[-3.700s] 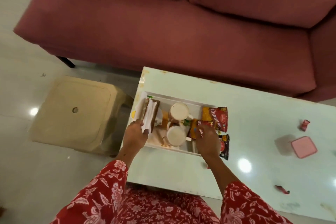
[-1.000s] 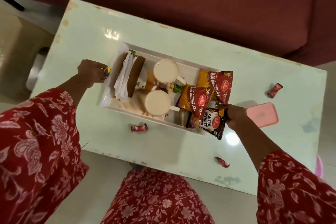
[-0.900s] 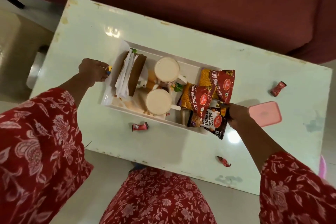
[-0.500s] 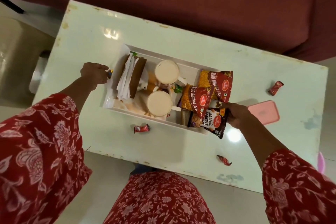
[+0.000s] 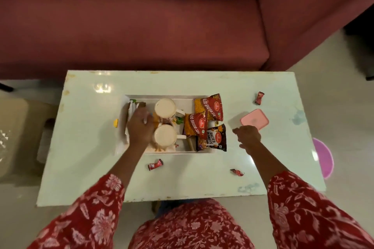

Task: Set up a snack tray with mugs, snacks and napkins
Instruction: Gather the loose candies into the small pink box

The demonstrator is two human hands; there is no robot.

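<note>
A white tray point(image 5: 188, 98) sits mid-table. It holds two cream mugs point(image 5: 165, 107) point(image 5: 165, 137), and three snack packets lie at its right end point(image 5: 211, 107) point(image 5: 195, 125) point(image 5: 214, 137). White napkins in a brown holder point(image 5: 130, 110) stand at the tray's left end. My left hand point(image 5: 139, 127) lies over the napkins with its fingers curled around them, hiding most of the stack. To the right of the tray, my right hand point(image 5: 248, 136) hovers near the peanut packet with loosely curled fingers and nothing in it.
A pink lid point(image 5: 254, 121) lies right of the tray. Three wrapped candies point(image 5: 259, 97) point(image 5: 155, 164) point(image 5: 236, 172) and a small yellow piece point(image 5: 115, 123) are scattered on the pale table point(image 5: 91, 147). A maroon sofa point(image 5: 162, 26) is beyond; a beige stool point(image 5: 18, 137) stands left.
My left hand has moved from the tray's left edge onto the napkins. My right hand has let go of the tray's right end and pulled slightly away. The view has shifted back.
</note>
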